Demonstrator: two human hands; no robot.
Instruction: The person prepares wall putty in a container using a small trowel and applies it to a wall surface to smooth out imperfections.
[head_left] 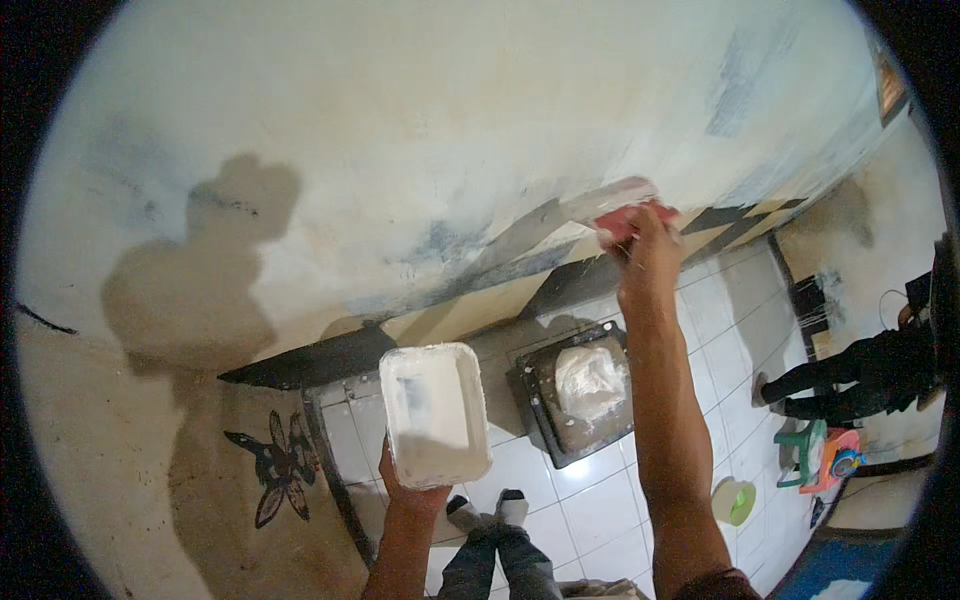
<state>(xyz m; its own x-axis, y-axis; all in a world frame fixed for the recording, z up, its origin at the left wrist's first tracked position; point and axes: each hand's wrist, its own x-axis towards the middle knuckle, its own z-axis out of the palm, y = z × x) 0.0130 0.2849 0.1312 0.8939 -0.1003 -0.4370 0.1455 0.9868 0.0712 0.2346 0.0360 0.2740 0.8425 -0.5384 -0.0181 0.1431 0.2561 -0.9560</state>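
My left hand [412, 492] grips a white rectangular tub [483, 425] from its lower edge, its fingers mostly hidden beneath. Smooth off-white paste [437, 410] lies inside. Out to the right, my right hand [648, 238] is closed on a red scraper [622, 220], smeared by motion, at the lower part of the wall [420, 120]. The wall is pale with grey-blue patches, and a checked black and cream band [575, 285] runs along its base. Whether the scraper's blade touches the wall, I cannot tell.
A black square stool [565, 455] on the white tiled floor [590, 520] bears a white powdery bag [590, 382]. At the right are a light green bowl [735, 502], a green stool [797, 455], an orange-pink seat [832, 468] and another person in dark trousers [850, 378].
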